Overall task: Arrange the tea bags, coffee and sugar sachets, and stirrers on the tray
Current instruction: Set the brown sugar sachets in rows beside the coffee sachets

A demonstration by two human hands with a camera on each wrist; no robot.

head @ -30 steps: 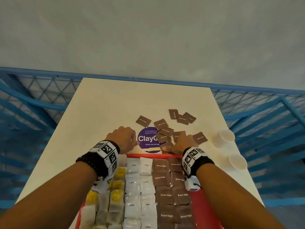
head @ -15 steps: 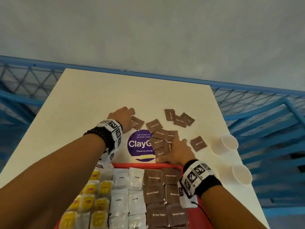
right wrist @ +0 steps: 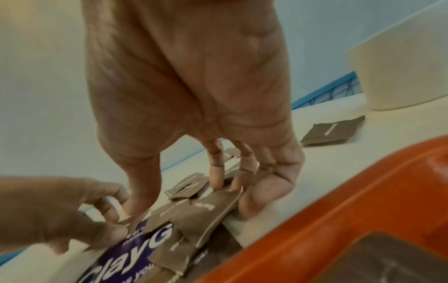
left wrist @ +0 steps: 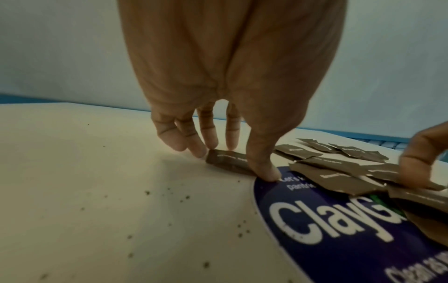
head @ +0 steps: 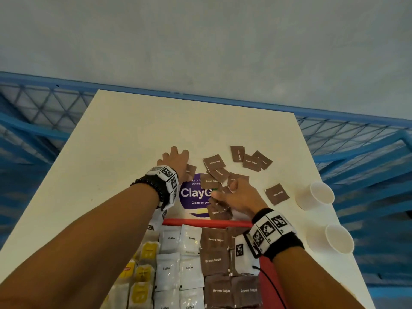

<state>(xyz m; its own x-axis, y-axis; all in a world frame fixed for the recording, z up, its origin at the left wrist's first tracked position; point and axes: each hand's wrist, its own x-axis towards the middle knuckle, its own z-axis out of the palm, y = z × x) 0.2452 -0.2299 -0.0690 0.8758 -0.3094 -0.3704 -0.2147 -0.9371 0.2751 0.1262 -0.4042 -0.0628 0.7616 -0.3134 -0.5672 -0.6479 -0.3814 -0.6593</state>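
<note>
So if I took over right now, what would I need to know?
Left hand: fingers pinching one brown sugar sachet flat on the table, by the purple sticker.
Right hand: fingers gathering a loose pile of sachets just beyond the red tray.
Done: tea bags, coffee and some brown sugar sit in rows on the tray.
Left: about a dozen sachets scattered on the table. Two paper cups stand at the right. No stirrers in view.

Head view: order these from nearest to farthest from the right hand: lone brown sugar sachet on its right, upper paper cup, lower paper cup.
From the right hand:
1. Lone brown sugar sachet, just right.
2. Upper paper cup, farther right.
3. Lower paper cup, right, near the table's edge.
</note>
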